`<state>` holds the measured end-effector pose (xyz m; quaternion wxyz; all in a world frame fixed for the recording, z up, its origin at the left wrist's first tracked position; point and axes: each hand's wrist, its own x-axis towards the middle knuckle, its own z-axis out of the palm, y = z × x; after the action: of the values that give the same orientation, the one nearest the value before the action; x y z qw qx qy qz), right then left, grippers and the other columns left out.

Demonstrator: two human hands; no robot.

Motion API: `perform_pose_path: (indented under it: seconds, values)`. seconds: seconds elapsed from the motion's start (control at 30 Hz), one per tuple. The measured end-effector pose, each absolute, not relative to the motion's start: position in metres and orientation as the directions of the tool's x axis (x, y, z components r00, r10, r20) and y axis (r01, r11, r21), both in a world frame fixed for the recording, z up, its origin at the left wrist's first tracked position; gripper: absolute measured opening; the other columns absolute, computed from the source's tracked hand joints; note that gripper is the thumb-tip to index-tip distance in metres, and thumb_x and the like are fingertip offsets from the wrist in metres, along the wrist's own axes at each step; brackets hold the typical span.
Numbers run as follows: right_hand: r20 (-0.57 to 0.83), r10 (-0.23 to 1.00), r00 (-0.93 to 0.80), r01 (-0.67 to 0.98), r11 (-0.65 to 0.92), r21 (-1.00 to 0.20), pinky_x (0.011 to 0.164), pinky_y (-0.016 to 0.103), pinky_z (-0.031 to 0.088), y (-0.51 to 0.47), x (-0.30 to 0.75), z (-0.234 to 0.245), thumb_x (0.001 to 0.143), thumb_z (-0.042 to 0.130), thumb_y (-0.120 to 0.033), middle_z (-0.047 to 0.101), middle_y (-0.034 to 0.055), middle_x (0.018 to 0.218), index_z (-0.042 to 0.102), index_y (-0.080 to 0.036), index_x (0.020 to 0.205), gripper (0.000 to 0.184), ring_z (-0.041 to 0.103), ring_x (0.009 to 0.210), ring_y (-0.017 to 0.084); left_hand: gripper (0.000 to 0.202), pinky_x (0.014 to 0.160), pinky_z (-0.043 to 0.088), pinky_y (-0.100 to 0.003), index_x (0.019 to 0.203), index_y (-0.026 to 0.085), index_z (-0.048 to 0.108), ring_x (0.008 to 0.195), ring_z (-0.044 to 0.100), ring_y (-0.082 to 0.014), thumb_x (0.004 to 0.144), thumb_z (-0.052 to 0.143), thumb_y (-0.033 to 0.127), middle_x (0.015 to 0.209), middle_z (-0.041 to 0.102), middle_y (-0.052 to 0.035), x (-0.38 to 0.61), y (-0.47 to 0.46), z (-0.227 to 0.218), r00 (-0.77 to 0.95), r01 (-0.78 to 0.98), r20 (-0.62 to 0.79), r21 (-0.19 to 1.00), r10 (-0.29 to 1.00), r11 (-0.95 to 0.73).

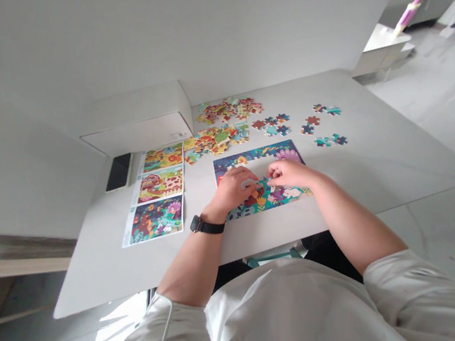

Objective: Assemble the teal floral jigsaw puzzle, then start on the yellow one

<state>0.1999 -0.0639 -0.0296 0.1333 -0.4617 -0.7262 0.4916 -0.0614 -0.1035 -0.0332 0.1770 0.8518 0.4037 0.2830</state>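
Note:
A partly assembled colourful jigsaw puzzle (256, 157) lies on the white table (384, 167) in front of me. Both hands rest on its middle. My left hand (232, 187), with a black watch on the wrist, has its fingers curled down onto the puzzle. My right hand (289, 173) is curled too, its fingertips meeting the left hand's over a small puzzle piece (262, 183) that I can barely make out. Loose pieces lie beyond the puzzle in piles (222, 136) and small groups (319, 120).
A sheet with three reference pictures (156, 191) lies left of the puzzle. A black phone (118, 172) sits at the table's far left beside a white box (136, 122). A wall rises behind the table. White floor stretches to the right.

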Motion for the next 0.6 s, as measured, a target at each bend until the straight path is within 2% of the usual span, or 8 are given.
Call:
perform_pose_path:
  seconds: [0.27,0.47,0.6]
  values:
    - [-0.161,0.836,-0.525,0.649,0.271,-0.711,0.063,0.027,0.042,-0.065,0.2,-0.03,0.084,0.082,-0.032,0.075,-0.0011,0.077,0.071,-0.023,0.092,0.016,0.064,0.066,0.016,0.017,0.107,0.057,-0.045,0.109,0.023,0.081,0.111,0.073,-0.0263,0.095,0.073,0.027,0.115,0.08,-0.0089,-0.061,-0.103,-0.031,0.528,0.594,0.314,0.529,0.789,-0.607]
    - [-0.097,0.831,-0.548,0.671,0.368,-0.644,0.066,0.028,0.042,-0.068,0.199,-0.029,0.086,0.083,-0.027,0.077,0.0,0.08,0.074,-0.024,0.096,0.014,0.066,0.07,0.018,0.019,0.108,0.055,-0.045,0.109,0.025,0.082,0.111,0.075,-0.0258,0.094,0.071,0.023,0.112,0.082,-0.0069,-0.058,-0.106,-0.024,0.586,0.575,0.26,0.533,0.767,-0.62]
    - [-0.086,0.829,-0.553,0.69,0.397,-0.605,0.066,0.029,0.041,-0.07,0.197,-0.027,0.088,0.084,-0.026,0.078,0.0012,0.08,0.074,-0.024,0.099,0.015,0.067,0.07,0.019,0.016,0.107,0.055,-0.044,0.108,0.027,0.084,0.11,0.075,-0.025,0.096,0.073,0.027,0.119,0.082,-0.0053,-0.058,-0.108,-0.019,0.625,0.542,0.264,0.531,0.734,-0.652]
